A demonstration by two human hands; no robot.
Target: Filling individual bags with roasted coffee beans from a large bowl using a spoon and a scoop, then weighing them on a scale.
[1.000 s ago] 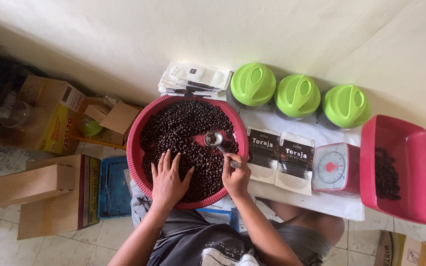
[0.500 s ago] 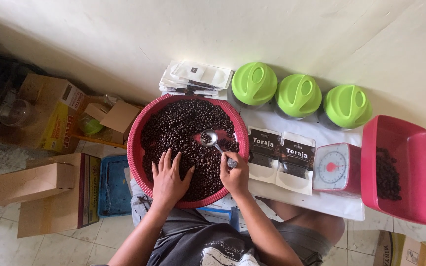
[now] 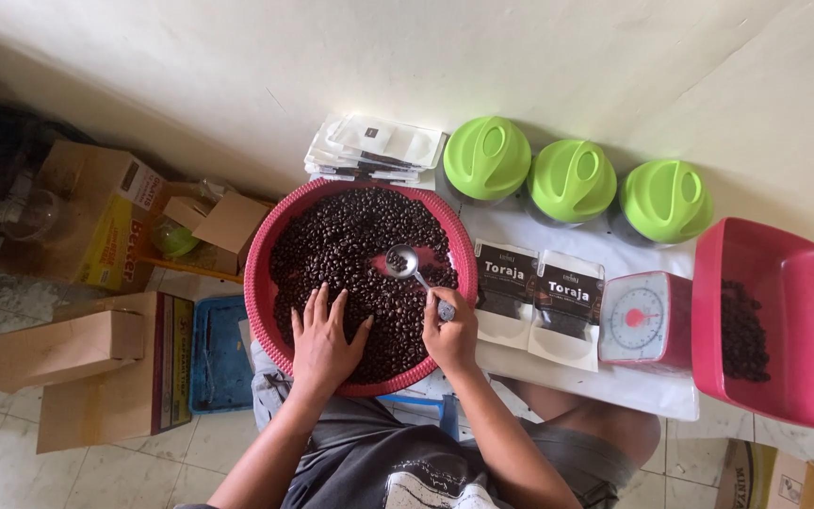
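Note:
A round red basket [image 3: 258, 247] full of dark coffee beans [image 3: 341, 240] rests on my lap. My left hand [image 3: 322, 335] lies flat on the beans near the basket's front rim, fingers spread. My right hand [image 3: 451, 332] grips the handle of a small metal spoon [image 3: 401, 260], whose bowl holds a few beans above the heap's middle right. Two black-and-white pouches [image 3: 539, 297] lie just right of the basket on a white sheet.
Three jars with green lids [image 3: 572, 181] stand along the wall. A small scale [image 3: 640, 319] and a red tub [image 3: 765, 325] with some beans sit to the right. A stack of pouches [image 3: 376, 149] lies behind the basket. Cardboard boxes [image 3: 77, 368] crowd the floor at left.
The spoon has dipped into the beans and come up slightly nearer the basket's middle with a few beans in its bowl. My left hand has stayed on the beans.

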